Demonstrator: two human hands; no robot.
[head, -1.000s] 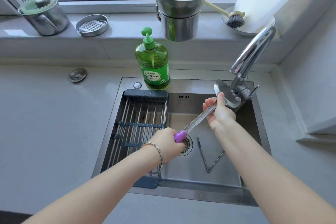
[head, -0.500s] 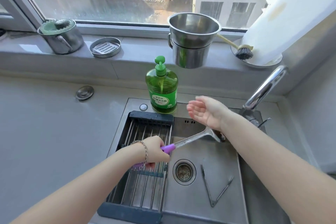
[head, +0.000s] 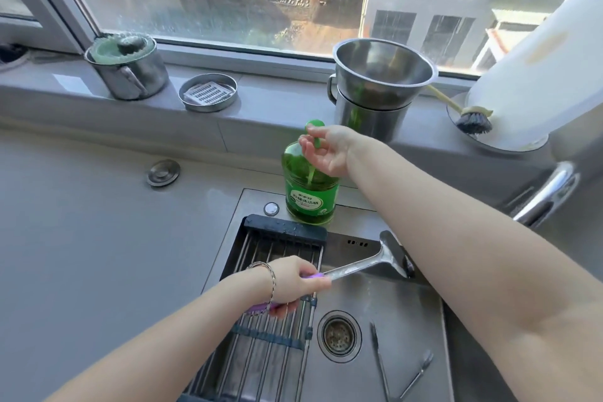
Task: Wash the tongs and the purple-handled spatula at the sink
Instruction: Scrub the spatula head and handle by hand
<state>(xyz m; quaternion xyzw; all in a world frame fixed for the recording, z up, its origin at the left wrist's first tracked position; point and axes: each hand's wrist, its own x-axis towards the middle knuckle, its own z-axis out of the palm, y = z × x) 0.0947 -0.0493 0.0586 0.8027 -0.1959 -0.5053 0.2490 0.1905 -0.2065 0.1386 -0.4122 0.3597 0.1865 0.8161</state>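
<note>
gripping spatula (head: 365, 266) over sink (head: 391, 320), left hand (head: 295, 281).

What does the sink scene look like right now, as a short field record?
left hand: grips spatula by its purple handle, blade over the sink
right hand: at the pump of the soap bottle
tongs: lying open on the sink floor, right of the drain
rack: across the sink's left side

Left hand (head: 295, 277) holds spatula (head: 368, 263); right hand (head: 328, 148) at soap bottle (head: 310, 196).
</note>
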